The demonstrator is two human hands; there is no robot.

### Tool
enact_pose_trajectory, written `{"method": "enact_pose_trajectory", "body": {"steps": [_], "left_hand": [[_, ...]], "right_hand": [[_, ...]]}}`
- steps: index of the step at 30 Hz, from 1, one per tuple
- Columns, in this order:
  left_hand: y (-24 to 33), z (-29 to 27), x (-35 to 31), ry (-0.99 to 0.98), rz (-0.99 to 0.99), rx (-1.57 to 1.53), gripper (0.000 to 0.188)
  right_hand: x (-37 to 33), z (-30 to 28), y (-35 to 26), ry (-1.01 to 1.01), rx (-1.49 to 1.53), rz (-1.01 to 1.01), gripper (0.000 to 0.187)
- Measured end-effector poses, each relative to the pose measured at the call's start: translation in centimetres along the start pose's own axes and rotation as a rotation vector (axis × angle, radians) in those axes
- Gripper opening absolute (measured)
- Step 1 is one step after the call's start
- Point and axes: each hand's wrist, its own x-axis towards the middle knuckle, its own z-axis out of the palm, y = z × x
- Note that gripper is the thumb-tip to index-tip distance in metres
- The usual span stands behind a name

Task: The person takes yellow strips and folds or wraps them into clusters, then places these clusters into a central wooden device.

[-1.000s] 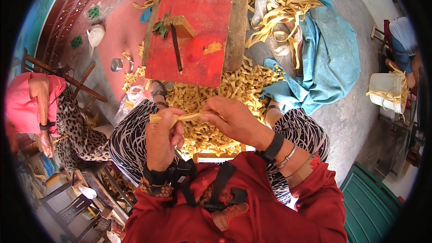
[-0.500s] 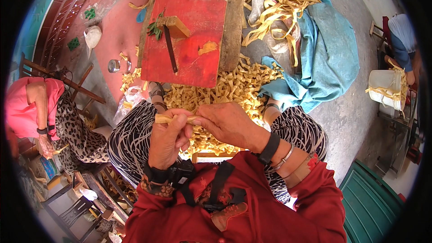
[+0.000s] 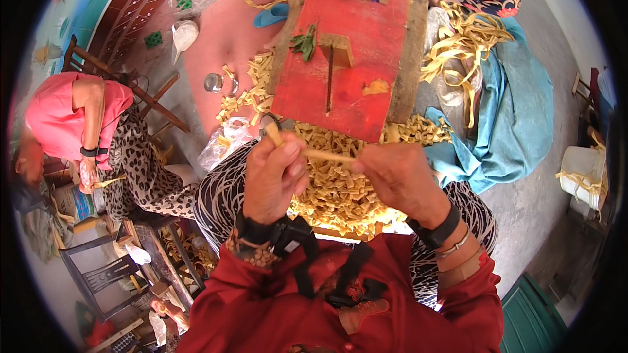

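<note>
A yellowish-tan flexible strip (image 3: pixel 327 156) runs taut between my two hands, above my lap. My left hand (image 3: pixel 269 180) is closed on it, and one end of the strip sticks up past the thumb. Fingers pinched, my right hand (image 3: pixel 399 180) grips the other end; it is slightly blurred. Below and beyond the hands lies a large heap of short, knotted-looking tan pieces (image 3: pixel 337 196). The red board (image 3: pixel 353 91) stands just past the heap, with a wooden block and a dark, narrow blade-like bar (image 3: pixel 330 82) on it.
Long tan strips (image 3: pixel 468 42) lie at the right by a blue cloth (image 3: pixel 520 111). At the left a person in a pink top (image 3: pixel 78 108) holds a similar strip. A glass jar (image 3: pixel 213 82), a plastic bag (image 3: pixel 226 144) and a white bucket (image 3: pixel 581 173) stand around.
My hands have drawn apart, and the strip between them is now stretched straight. The view has shifted, so the surroundings sit farther right and the board is more tilted.
</note>
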Motion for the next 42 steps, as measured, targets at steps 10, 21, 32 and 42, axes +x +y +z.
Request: {"method": "enact_pose_trajectory", "body": {"steps": [10,21,32,42], "left_hand": [[3.7,2.7,5.6,-0.05,0.194,0.249,0.014],[2.9,1.6,6.5,0.199,0.341,0.8,0.017],[-4.7,-2.7,-1.2,-0.134,-0.194,0.648,0.031],[-6.0,-0.9,-1.3,-0.228,-0.38,0.084,0.042]], "right_hand": [[5.5,-2.1,0.4,0.291,-0.354,-0.092,0.021],[4.2,-1.1,0.9,0.178,-0.513,0.108,0.012],[0.0,3.2,-1.6,0.027,-0.333,-0.104,0.01],[-3.0,6.6,-2.9,-0.16,0.229,-0.081,0.024]]}}
